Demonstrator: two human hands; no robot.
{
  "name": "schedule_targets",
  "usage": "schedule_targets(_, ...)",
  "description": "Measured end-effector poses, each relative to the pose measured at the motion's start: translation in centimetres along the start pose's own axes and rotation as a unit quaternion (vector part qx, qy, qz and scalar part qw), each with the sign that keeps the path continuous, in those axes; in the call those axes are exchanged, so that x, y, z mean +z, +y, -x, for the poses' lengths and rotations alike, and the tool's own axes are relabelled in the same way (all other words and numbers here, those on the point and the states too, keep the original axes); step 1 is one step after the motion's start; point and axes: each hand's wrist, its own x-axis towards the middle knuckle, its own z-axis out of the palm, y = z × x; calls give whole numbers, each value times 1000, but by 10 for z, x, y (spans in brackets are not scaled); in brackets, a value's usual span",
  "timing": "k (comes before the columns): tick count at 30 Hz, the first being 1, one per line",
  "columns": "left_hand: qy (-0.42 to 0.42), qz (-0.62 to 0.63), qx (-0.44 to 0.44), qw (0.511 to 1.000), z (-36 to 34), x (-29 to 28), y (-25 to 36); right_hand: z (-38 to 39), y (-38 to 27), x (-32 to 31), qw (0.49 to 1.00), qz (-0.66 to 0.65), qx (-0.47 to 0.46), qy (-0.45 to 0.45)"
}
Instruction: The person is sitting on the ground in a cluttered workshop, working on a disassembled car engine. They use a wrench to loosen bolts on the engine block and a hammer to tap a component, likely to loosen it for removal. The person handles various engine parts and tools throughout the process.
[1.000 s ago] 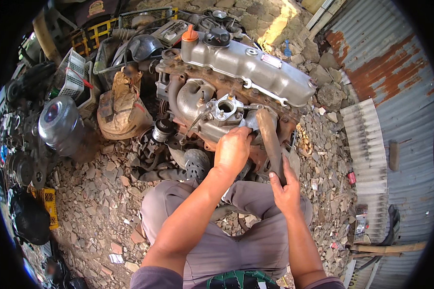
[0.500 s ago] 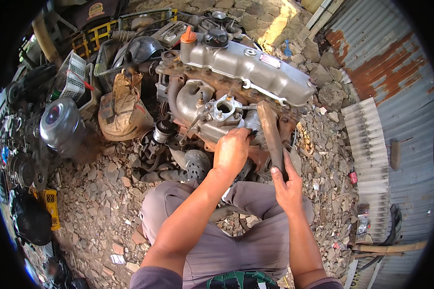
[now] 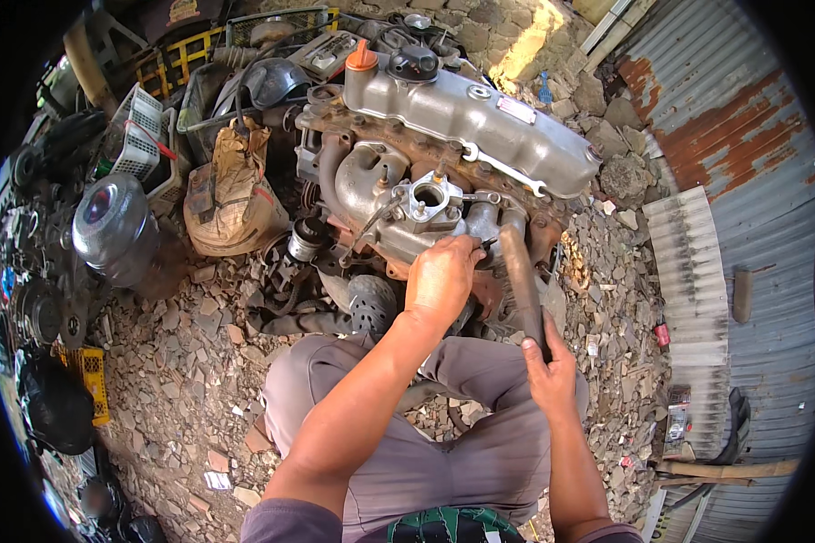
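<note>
1. Step, prob.: two-handed work on engine (image 3: 426,158), front R area. L hand (image 3: 442,281) fingers pinch small dark piece (image 3: 487,244), type unclear; R hand (image 3: 552,369) fingers grip wooden bar (image 3: 523,285), blurred.
2. Next move prob. calls for steady L fingers, clear of bar.
3. Engine stands amid rubble ground (image 3: 181,362); spanner (image 3: 502,169) beside valve cover (image 3: 466,113); corrugated wall (image 3: 697,136) on R.

The floor (image 3: 181,398) is rubble-strewn; a rust-patched corrugated wall (image 3: 774,262) stands at right; a sunlit patch (image 3: 527,47) glows at upper centre.
</note>
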Motion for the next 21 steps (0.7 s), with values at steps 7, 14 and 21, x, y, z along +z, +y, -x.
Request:
schedule_targets(7,8,-42,18,999,1,-1,-2,-26,-26,15,998,-5,-70,8)
schedule_targets(14,-5,-12,0,1000,1,2,-1,-2,12,1,1000,8,-29,1)
schedule_targets(21,11,21,0,1000,-1,-4,5,11,15,-36,978,-158,134,25)
